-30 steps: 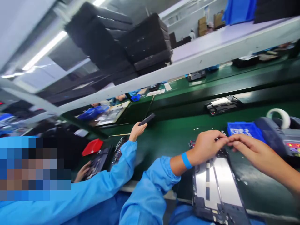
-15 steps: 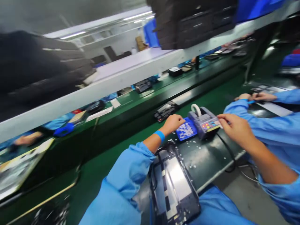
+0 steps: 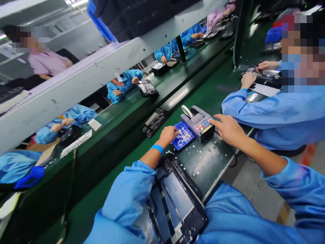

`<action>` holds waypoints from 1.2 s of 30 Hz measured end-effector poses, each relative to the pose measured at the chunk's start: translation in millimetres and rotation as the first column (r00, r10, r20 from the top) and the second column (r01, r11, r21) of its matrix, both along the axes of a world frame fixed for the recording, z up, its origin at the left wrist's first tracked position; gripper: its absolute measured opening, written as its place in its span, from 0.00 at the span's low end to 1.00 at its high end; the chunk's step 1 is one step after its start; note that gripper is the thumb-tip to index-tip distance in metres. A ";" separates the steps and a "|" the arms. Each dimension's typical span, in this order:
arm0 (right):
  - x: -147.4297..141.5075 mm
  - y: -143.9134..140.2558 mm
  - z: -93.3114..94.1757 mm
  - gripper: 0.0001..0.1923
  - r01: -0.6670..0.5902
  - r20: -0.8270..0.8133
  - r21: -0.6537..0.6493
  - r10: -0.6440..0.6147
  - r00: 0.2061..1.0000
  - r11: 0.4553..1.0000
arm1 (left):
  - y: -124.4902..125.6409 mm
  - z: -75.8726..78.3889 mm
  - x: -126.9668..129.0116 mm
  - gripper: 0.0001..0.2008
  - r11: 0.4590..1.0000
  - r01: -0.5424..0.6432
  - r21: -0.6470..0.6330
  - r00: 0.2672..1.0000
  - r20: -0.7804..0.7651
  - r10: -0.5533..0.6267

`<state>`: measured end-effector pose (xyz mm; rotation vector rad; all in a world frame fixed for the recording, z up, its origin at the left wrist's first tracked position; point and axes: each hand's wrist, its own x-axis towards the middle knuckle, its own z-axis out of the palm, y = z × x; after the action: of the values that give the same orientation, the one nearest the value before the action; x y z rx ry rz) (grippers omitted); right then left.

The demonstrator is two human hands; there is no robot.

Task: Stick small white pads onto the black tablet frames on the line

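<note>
Green-matted assembly bench [image 3: 215, 159], long factory line, white shelf rail [image 3: 83, 81] overhead.

Blue parts tray [image 3: 183, 136] sits on the mat, touching the left side of the grey tape dispenser [image 3: 199, 122]. Tray holds many small white pieces; more of the same lie scattered loose on the mat beside and in front of it.

Left hand [image 3: 168, 135]: loosely curled, fingers bent down at the tray's near-left corner, touching or picking among the white pieces. Cannot tell whether a piece is pinched; the fingertips are hidden under the knuckles. Blue wristband [image 3: 157, 148] on that wrist.

Right hand [image 3: 227, 129]: mostly flat, forefinger stretched out to the dispenser's right end near the coloured button panel. Holds nothing visible. Whether it grips a tape end there cannot be made out. White tape roll [image 3: 186, 110] stands on the dispenser's far end.

Black device frame [image 3: 177, 200] with a pale inner panel lies just in front of the person, at the bench's near edge, partly under the left sleeve. Neither hand is on it. Judgement: work on the frame is paused, with both hands at the supplies; nothing freshly applied can be read on it, so how much is done is unclear.

Outward: a second black frame [image 3: 154, 121] on the conveyor belt [image 3: 122, 142] beyond the tray. Co-worker in blue sleeves [image 3: 266, 108] to the right, hands on another unit. More workers across the line.

Hard to read: the frame's lower end is cut off by the picture's edge, and the button labels are too small.
</note>
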<state>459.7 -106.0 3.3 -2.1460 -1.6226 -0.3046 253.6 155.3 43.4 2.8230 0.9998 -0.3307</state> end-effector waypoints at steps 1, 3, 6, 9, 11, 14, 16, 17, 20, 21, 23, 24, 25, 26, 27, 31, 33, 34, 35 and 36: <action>1.3 1.4 0.2 0.27 0.001 -0.028 0.006 -0.001 1.000 1.000 | 1.0 -0.6 -0.3 0.10 1.000 0.001 0.002 1.000 -0.013 -0.001; 4.3 3.0 2.4 0.27 -0.011 -0.075 0.011 0.012 0.997 1.000 | 1.7 -1.5 -0.6 0.10 1.000 0.016 0.006 0.999 -0.033 -0.015; 3.9 0.0 7.3 0.26 -0.052 -0.167 0.067 0.063 0.984 0.996 | -0.1 -1.7 -1.5 0.13 0.999 0.041 0.035 0.999 -0.033 -0.040; -9.5 -7.2 6.0 0.21 0.056 -0.420 0.230 0.048 0.906 0.971 | -2.4 -1.6 -4.5 0.13 0.996 0.050 0.072 0.998 -0.030 -0.048; -23.7 -9.8 -1.6 0.14 0.259 -0.735 0.222 -0.013 0.678 0.940 | -3.2 -1.8 -7.2 0.11 0.995 0.056 0.084 0.998 -0.037 -0.053; -43.5 -4.9 -19.1 0.10 0.362 -0.980 0.015 -0.059 0.191 0.932 | -3.9 -1.1 -10.8 0.10 0.994 0.070 0.084 0.997 -0.050 -0.066; -51.9 3.8 -29.6 0.13 0.328 -0.998 -0.040 -0.056 0.040 0.944 | -5.4 1.5 -12.6 0.12 0.994 0.079 0.081 0.996 -0.048 -0.075; -54.5 9.0 -33.4 0.15 0.320 -0.999 -0.044 -0.049 0.009 0.947 | -6.7 3.7 -13.5 0.13 0.993 0.082 0.080 0.996 -0.040 -0.079; -57.5 24.2 -39.1 0.16 0.320 -0.996 -0.044 -0.018 -0.083 0.946 | -12.2 13.9 -16.5 0.16 0.993 0.082 0.085 0.997 0.001 -0.082; -57.5 28.3 -39.8 0.15 0.328 -0.995 -0.040 -0.007 -0.102 0.944 | -14.4 18.4 -18.0 0.16 0.993 0.082 0.085 0.996 0.020 -0.084; -57.0 33.2 -40.9 0.15 0.347 -0.992 -0.032 0.014 -0.127 0.937 | -19.2 28.7 -22.6 0.15 0.994 0.080 0.068 0.993 0.084 -0.085; -57.0 33.5 -41.4 0.15 0.358 -0.991 -0.028 0.021 -0.134 0.933 | -21.9 34.2 -26.0 0.14 0.996 0.076 0.050 0.988 0.131 -0.082; -57.5 31.9 -41.8 0.15 0.369 -0.990 -0.026 0.027 -0.137 0.929 | -25.0 39.8 -30.5 0.14 0.997 0.067 0.025 0.980 0.186 -0.071; -58.7 28.4 -41.8 0.16 0.378 -0.990 -0.024 0.030 -0.138 0.926 | -28.7 45.2 -36.0 0.13 0.999 0.052 -0.007 0.968 0.247 -0.049; -61.2 23.3 -41.2 0.16 0.382 -0.990 -0.022 0.033 -0.137 0.924 | -33.1 50.3 -42.8 0.13 0.998 0.029 -0.047 0.952 0.307 -0.013; -87.5 -2.1 -26.4 0.20 0.338 -0.990 0.026 0.070 -0.118 0.941 | -62.7 63.8 -78.6 0.13 0.950 -0.055 -0.309 0.841 0.498 0.211; -110.1 -7.7 -12.0 0.21 0.265 -0.988 0.086 0.117 -0.102 0.960 | -85.4 65.2 -97.9 0.13 0.885 -0.038 -0.464 0.779 0.540 0.317; -122.8 -7.3 -3.9 0.21 0.215 -0.986 0.116 0.139 -0.093 0.970 | -97.7 64.8 -107.0 0.13 0.845 -0.021 -0.534 0.751 0.550 0.366; -135.8 -5.0 4.2 0.21 0.157 -0.984 0.144 0.158 -0.082 0.977 | -109.7 63.8 -115.4 0.13 0.802 -0.003 -0.598 0.722 0.553 0.415; -148.8 -0.9 12.0 0.20 0.092 -0.982 0.168 0.175 -0.070 0.981 | -120.7 62.3 -123.5 0.13 0.756 0.012 -0.655 0.691 0.552 0.467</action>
<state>310.9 -107.0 15.3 -1.2868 -0.5728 1.0105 130.1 34.6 105.7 1.8927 0.8467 0.3710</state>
